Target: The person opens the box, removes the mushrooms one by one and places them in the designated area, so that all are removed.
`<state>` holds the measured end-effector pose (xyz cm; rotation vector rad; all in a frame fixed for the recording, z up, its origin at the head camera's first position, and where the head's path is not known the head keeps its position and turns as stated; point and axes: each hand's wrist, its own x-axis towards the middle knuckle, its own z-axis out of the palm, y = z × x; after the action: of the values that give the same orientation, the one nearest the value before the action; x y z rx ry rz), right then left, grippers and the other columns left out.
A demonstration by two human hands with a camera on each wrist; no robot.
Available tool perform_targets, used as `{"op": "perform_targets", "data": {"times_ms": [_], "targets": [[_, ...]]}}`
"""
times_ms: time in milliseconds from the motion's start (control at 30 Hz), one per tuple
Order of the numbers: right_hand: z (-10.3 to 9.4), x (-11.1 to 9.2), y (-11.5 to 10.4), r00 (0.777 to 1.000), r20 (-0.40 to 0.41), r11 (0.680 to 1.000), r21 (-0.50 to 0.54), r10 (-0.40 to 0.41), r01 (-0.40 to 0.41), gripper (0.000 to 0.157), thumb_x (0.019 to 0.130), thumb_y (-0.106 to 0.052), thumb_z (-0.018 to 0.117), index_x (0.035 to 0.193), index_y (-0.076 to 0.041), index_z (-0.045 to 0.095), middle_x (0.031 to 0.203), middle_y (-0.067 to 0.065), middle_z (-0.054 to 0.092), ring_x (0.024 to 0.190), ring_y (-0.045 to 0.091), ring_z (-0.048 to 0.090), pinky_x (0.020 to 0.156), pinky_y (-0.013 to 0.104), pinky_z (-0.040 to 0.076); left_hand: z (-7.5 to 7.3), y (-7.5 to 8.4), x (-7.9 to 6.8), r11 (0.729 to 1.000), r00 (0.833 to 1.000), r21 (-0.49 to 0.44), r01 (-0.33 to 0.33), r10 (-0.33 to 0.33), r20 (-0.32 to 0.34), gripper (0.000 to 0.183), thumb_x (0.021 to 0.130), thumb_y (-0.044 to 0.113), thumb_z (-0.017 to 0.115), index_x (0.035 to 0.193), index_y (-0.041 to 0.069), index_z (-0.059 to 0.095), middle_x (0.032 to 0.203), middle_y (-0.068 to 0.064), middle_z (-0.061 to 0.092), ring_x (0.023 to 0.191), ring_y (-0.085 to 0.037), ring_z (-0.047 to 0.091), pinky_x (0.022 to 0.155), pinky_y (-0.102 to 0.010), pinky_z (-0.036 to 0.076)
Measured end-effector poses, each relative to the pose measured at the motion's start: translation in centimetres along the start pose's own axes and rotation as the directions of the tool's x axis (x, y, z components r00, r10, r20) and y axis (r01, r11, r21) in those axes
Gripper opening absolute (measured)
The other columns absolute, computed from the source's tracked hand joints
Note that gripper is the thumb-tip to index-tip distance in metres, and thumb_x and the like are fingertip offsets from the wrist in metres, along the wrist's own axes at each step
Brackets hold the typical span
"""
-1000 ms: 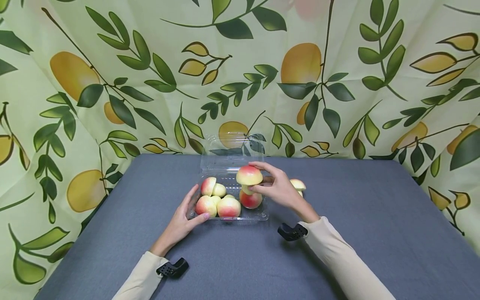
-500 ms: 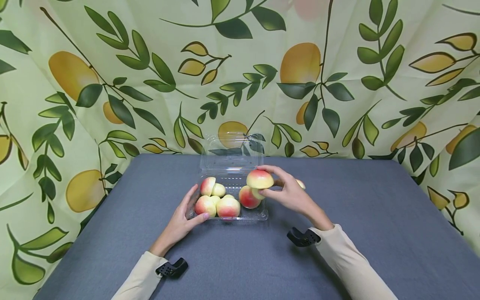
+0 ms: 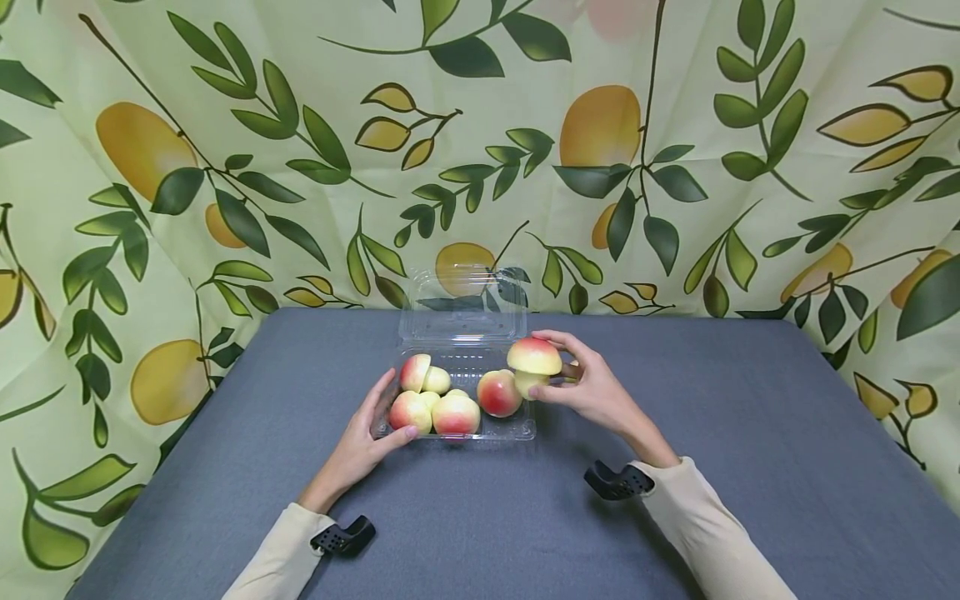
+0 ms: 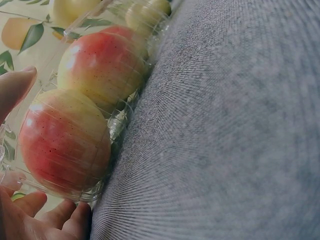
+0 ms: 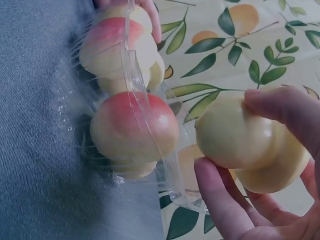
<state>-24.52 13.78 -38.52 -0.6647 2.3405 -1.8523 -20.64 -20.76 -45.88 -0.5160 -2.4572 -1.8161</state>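
Observation:
In the head view my right hand (image 3: 592, 387) pinches a mushroom (image 3: 534, 357) with a red and yellow cap and a pale stem, its thumb at the stem and its fingers at the cap's far side. It holds it upright over the right end of an open clear plastic box (image 3: 513, 430). Its pale stem and underside (image 5: 235, 132) face the right wrist camera. My left hand (image 3: 365, 433) holds the box's left front corner, thumb over the front rim and fingers along the side. Inside sits another mushroom (image 3: 498, 393) at the right, with several more (image 3: 456, 413) at the left.
Behind my right fingers, another pale yellow mushroom (image 3: 573, 372) shows in part. The box's clear lid (image 3: 465, 304) stands raised at the back, near the patterned cloth (image 3: 480, 125) behind the table. A blue-grey cloth (image 3: 450, 517) covers the table.
My right hand has moved right with the mushroom, from above the box's right compartment to its right edge. It now covers most of the mushroom behind it. My left hand stays in place.

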Motion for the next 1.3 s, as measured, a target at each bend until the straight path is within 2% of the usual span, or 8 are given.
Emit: {"op": "perform_targets", "data": {"times_ms": [133,233,467,667,800,967,1300], "targets": [[-0.3,-0.4,-0.2,1.0,-0.022,0.998,-0.06,0.007,-0.008,0.073,0.078,-0.006,0.083,0.142,-0.014,0.049,0.136,0.014,0.054,0.099,0.023,0.067,0.079,0.027,0.057,0.0,0.1,0.0,1.0,1.0,-0.002,-0.005,0.005,0.001,0.088,0.09,0.006,0.069,0.159,0.006,0.015,0.163,-0.025,0.02,0.149,-0.044,0.022,0.102,-0.003,0.03],[-0.6,-1.0,-0.7,0.999,-0.044,0.993,-0.119,0.019,-0.024,0.073,0.078,-0.009,0.084,0.142,-0.017,0.051,0.135,0.013,0.056,0.102,0.026,0.067,0.082,0.031,0.059,0.0,0.1,0.1,1.0,1.0,-0.001,-0.002,0.002,0.002,0.088,0.09,0.006,0.07,0.159,0.006,0.015,0.163,-0.025,0.02,0.149,-0.045,0.022,0.102,-0.003,0.03],[-2.0,-2.4,-1.0,0.998,-0.066,0.978,-0.207,0.017,-0.03,0.072,0.079,-0.009,0.083,0.142,-0.014,0.05,0.135,0.014,0.056,0.101,0.027,0.069,0.08,0.027,0.059,0.1,0.1,0.1,1.0,1.0,-0.006,-0.001,0.001,0.0,0.088,0.09,0.005,0.069,0.158,0.005,0.015,0.162,-0.026,0.021,0.149,-0.045,0.023,0.102,-0.004,0.031],[-3.1,-3.1,-1.0,0.996,-0.082,0.975,-0.221,0.016,-0.034,0.071,0.079,-0.01,0.084,0.141,-0.012,0.05,0.134,0.017,0.056,0.098,0.023,0.07,0.078,0.024,0.059,0.2,0.0,0.1,1.0,1.0,-0.013,-0.002,0.002,0.004,0.087,0.09,0.005,0.069,0.158,0.003,0.014,0.161,-0.028,0.02,0.148,-0.046,0.022,0.102,-0.004,0.03],[-3.7,-3.5,-1.1,0.996,-0.09,0.975,-0.217,0.022,-0.041,0.07,0.08,-0.011,0.083,0.142,-0.011,0.05,0.132,0.018,0.056,0.093,0.016,0.071,0.077,0.023,0.059,0.3,0.0,0.1,1.0,1.0,-0.027,-0.015,0.016,0.011,0.087,0.09,0.004,0.068,0.158,0.001,0.013,0.161,-0.03,0.019,0.148,-0.048,0.02,0.103,-0.004,0.03],[-4.7,-4.1,-1.1,0.993,-0.114,0.963,-0.266,0.02,-0.05,0.069,0.081,-0.013,0.083,0.142,-0.013,0.05,0.13,0.017,0.056,0.085,0.007,0.07,0.073,0.022,0.058,0.3,0.0,0.2,0.999,1.0,-0.046,-0.017,0.017,0.011,0.088,0.09,0.002,0.068,0.158,0.001,0.013,0.161,-0.031,0.02,0.149,-0.046,0.02,0.104,-0.003,0.03],[-6.8,-4.9,-0.6,0.983,-0.173,0.95,-0.293,0.055,-0.105,0.074,0.082,-0.015,0.082,0.146,-0.015,0.045,0.135,0.018,0.054,0.09,-0.001,0.068,0.073,0.02,0.057,0.1,0.1,0.1,0.999,1.0,-0.037,-0.009,0.009,0.006,0.088,0.09,0.003,0.068,0.158,0.002,0.012,0.161,-0.03,0.02,0.149,-0.045,0.02,0.103,-0.003,0.031]]}}
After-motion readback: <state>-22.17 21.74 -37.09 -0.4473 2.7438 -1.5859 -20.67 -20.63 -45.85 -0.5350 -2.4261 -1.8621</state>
